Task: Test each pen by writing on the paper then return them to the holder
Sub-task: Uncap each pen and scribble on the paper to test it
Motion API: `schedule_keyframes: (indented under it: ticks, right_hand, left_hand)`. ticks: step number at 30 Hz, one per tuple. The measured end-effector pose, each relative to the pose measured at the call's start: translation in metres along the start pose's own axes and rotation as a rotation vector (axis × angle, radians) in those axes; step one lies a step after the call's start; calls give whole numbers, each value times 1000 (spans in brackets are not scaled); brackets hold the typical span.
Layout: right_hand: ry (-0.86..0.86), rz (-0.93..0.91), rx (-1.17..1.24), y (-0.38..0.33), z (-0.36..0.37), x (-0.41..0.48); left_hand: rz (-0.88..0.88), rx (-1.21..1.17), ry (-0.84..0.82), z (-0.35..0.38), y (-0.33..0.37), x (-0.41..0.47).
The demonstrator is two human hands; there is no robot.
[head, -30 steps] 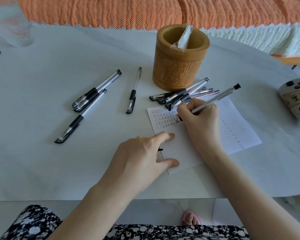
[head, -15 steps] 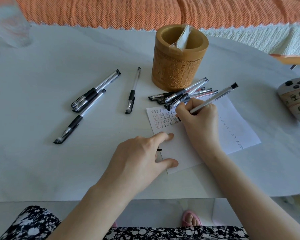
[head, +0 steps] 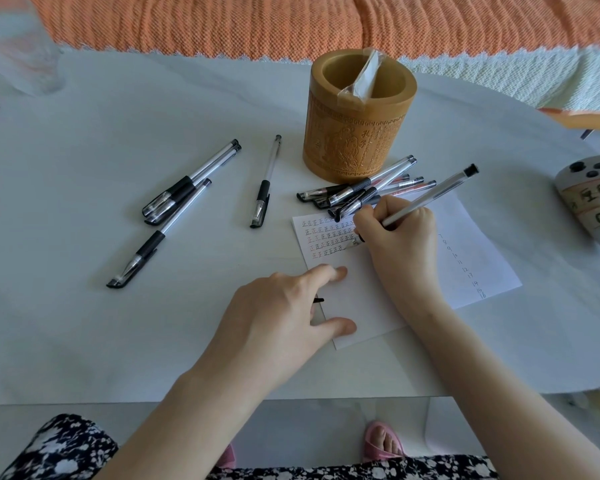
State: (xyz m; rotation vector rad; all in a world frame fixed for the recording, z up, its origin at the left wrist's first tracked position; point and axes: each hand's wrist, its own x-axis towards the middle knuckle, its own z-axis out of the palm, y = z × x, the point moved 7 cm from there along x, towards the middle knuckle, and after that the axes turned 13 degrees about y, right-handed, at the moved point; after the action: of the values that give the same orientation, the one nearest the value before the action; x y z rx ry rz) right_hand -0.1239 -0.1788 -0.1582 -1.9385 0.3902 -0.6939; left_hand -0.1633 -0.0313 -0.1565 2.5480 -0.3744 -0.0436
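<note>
Pen [head: 426, 199], slim clear barrel, tip touching flat white paper [head: 471, 237].

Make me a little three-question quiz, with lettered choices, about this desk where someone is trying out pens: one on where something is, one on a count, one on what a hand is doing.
1. Where is the heap of capped pens?
A. Inside the holder
B. On the table at the foot of the holder
C. Under the paper

2. How many pens lie apart to the left of the holder?
A. Two
B. Four
C. Seven

3. What is the right hand doing?
A. Resting empty
B. Holding a pen with its tip on the paper
C. Lifting the holder

Answers:
1 B, the heap touches the table below the carved wooden holder.
2 B, three pens lie together and one alone.
3 B, the uncapped pen meets the paper, which the left hand steadies.
</note>
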Motion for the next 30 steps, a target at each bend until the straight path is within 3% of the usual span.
schedule_keyframes:
  ticks: [11,16,21,30]
  right_hand:
    - [14,27,37,2,-2,2]
    - [61,233,330,2,-11,6]
    - [-211,427,599,-14,-6,-3]
    - [-434,322,378,-29,3,-25]
  left_hand:
    - [27,-12,15,-2,3,-1]
    - [35,-164,134,-9,2,1]
    - [-54,-449,141,-11,1,3]
    - [-63,-574,81,-11,6,4]
